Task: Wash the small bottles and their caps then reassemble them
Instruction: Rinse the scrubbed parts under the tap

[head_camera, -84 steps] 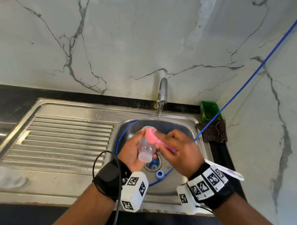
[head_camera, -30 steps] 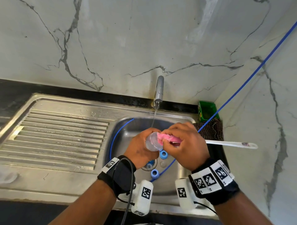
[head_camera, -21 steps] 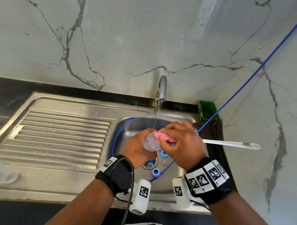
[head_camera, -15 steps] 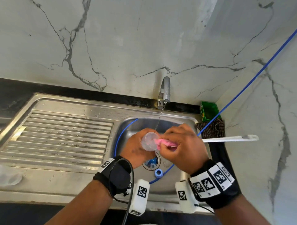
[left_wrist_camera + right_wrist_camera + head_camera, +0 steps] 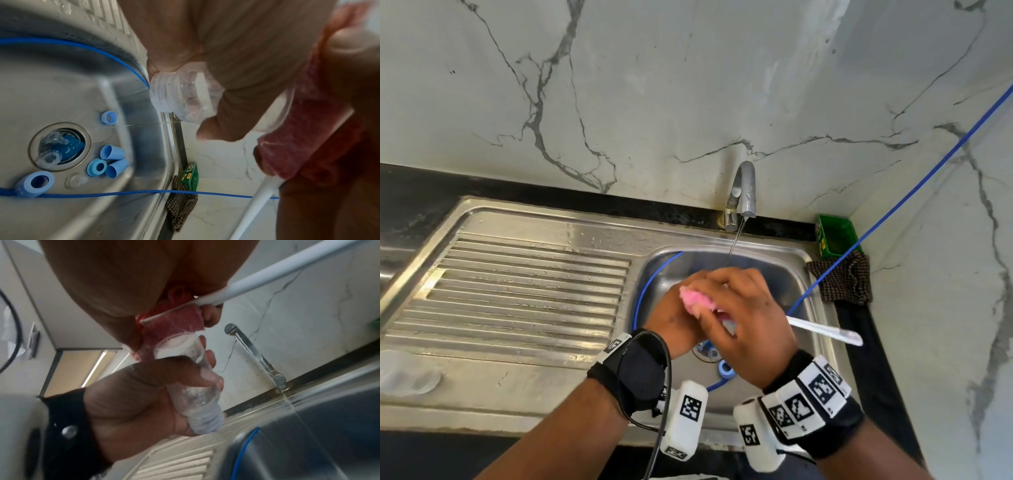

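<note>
I have both hands over the sink basin (image 5: 801, 274), low in the middle of the head view. My left hand (image 5: 671, 322) has its grip wrapped around the small clear bottle (image 5: 183, 95): in the left wrist view the threaded neck sticks out of my fist at mid-frame, pointing down-left toward the basin floor, and in the right wrist view the same bottle (image 5: 197, 395) sits in my curled fingers with soapy white film on it. My right hand (image 5: 750, 318) is clamped on the brush (image 5: 825, 331), its white handle running out to the right of the head view; the pink sponge head (image 5: 695, 300) lies against the bottle's base end, between my two hands. I cannot tell how much of the sponge touches the bottle.

The tap (image 5: 743, 192), above centre in the head view, runs a thin stream of water (image 5: 736, 240) down behind my hands. On the basin floor in the left wrist view, near the drain (image 5: 59, 146) at lower left, lie several blue caps (image 5: 112, 152) and a clear teat-like piece (image 5: 49, 158) over the drain. A blue cord (image 5: 893, 212) crosses the basin. At the right edge of the sink lie a checked cloth (image 5: 842, 281) and a green box (image 5: 835, 240).
</note>
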